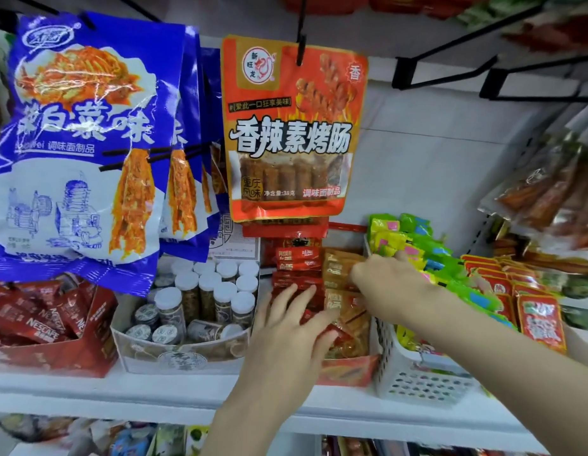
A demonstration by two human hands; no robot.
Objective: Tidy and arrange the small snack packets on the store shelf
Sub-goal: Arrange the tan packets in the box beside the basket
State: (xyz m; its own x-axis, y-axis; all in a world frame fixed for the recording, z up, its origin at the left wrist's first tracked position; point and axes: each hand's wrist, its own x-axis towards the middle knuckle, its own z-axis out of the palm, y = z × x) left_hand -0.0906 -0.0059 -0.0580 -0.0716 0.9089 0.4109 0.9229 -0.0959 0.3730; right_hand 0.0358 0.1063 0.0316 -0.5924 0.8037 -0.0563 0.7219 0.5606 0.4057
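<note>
At lower centre, left hand (286, 327) presses flat on red snack packets (297, 284) in their shelf box; right hand (381, 278), blurred, touches brown packets (340, 268), grip unclear; best square both rows gently.

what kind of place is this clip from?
Most likely a small shop's snack aisle: bagged snacks hang from hooks, a white shelf holds display boxes of small packets, and a white basket holds more.

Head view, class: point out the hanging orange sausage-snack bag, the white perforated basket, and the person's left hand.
Hanging orange sausage-snack bag (291, 136): head view, on the large white lettering mid-bag.
White perforated basket (414, 380): head view, on its front wall.
Left hand (291, 327): head view, on the back of the hand.
</note>
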